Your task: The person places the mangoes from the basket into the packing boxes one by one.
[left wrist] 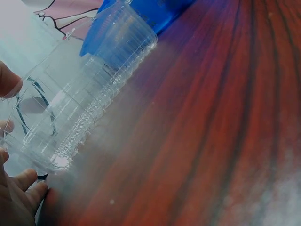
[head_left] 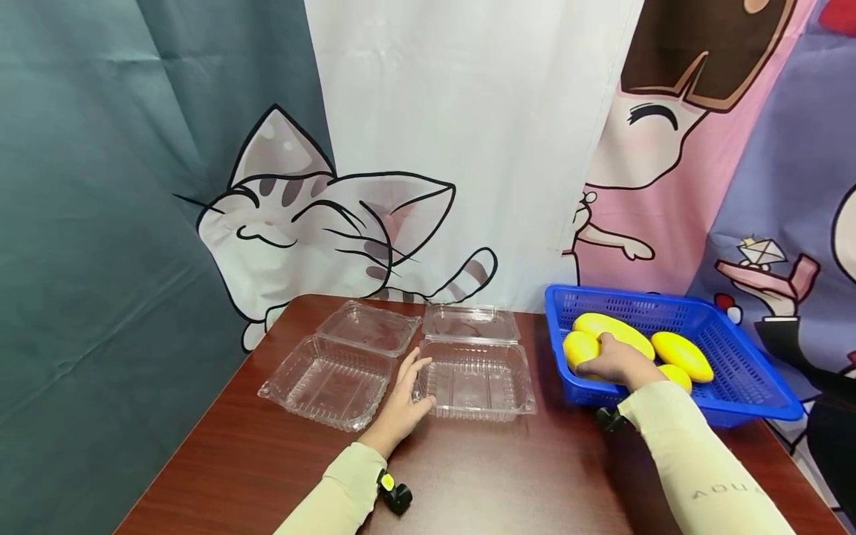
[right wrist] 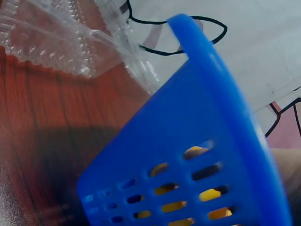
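In the head view my right hand (head_left: pixel 622 362) reaches over the near rim of a blue plastic basket (head_left: pixel 756 397). Its fingers and thumb grip a smooth yellow oval fruit (head_left: pixel 579 348) at the basket's left end. Several more such fruits lie there, among them a long one (head_left: pixel 611 331) behind the hand and another (head_left: pixel 683 357) to its right. My left hand (head_left: pixel 401 409) rests with extended fingers at the left side of a clear lidded plastic box (head_left: pixel 478 379), whose lid (head_left: pixel 470 322) is folded back. In the right wrist view the basket wall (right wrist: pixel 160 136) hides most of the right hand.
A second clear box (head_left: pixel 331 383) with its lid laid back stands left of the first, close to the left hand. Both boxes and the basket sit on a dark reddish wooden table (head_left: pixel 495 475). Printed curtains (head_left: pixel 468 148) hang behind the far edge.
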{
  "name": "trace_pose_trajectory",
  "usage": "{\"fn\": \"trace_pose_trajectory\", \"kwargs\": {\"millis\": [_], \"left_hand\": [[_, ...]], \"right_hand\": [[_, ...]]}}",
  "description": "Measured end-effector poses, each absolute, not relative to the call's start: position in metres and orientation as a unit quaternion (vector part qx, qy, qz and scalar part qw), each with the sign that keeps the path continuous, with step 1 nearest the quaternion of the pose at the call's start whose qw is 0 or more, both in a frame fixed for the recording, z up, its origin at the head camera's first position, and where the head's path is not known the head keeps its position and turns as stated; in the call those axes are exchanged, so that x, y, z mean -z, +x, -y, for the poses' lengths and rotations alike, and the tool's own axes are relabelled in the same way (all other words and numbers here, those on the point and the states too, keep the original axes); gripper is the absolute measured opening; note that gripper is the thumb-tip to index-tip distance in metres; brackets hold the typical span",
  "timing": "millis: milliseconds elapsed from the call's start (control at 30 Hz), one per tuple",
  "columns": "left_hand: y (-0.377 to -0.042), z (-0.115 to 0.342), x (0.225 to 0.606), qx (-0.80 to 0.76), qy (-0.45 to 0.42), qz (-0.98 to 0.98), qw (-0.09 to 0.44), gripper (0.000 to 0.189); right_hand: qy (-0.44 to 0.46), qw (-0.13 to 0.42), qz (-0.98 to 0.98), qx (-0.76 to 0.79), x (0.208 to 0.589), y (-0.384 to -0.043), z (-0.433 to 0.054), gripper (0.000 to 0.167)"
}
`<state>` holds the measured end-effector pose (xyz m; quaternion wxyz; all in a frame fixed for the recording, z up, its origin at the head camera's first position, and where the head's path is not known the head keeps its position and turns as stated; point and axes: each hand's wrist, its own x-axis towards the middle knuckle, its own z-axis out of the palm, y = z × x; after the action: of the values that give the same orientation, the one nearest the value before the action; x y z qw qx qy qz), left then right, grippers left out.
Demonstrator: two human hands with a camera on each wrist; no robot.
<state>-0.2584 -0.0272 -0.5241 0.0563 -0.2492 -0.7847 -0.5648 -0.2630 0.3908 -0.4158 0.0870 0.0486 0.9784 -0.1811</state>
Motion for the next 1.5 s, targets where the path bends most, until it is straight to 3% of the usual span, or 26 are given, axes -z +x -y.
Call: {"fn": "trace_pose_trajectory", "kwargs": {"millis": [267,567,833,1500], "left_hand": [[-0.258,0.029,0.528,0.578,-0.248,0.776,0.056,0.073],[-0.259,0.025,0.521,0.586,-0.254,0.767,0.065,0.078],[-0.239,0.025,0.489,0.599,-0.263,0.754,0.058,0.075],[-0.238,0.024,0.490,0.603,-0.264,0.752,0.038,0.077]], "right_hand": [[0.045,-0.014,-0.980,0.194,0.381,-0.257,-0.372,0.108],[-0.006,-0.102,-0.974,0.201,0.354,-0.258,-0.312,0.093],[-0.043,-0.102,-0.973,0.202,0.357,-0.263,-0.266,0.085],[-0.082,-0.072,-0.974,0.200,0.406,-0.260,-0.207,0.087]]}}
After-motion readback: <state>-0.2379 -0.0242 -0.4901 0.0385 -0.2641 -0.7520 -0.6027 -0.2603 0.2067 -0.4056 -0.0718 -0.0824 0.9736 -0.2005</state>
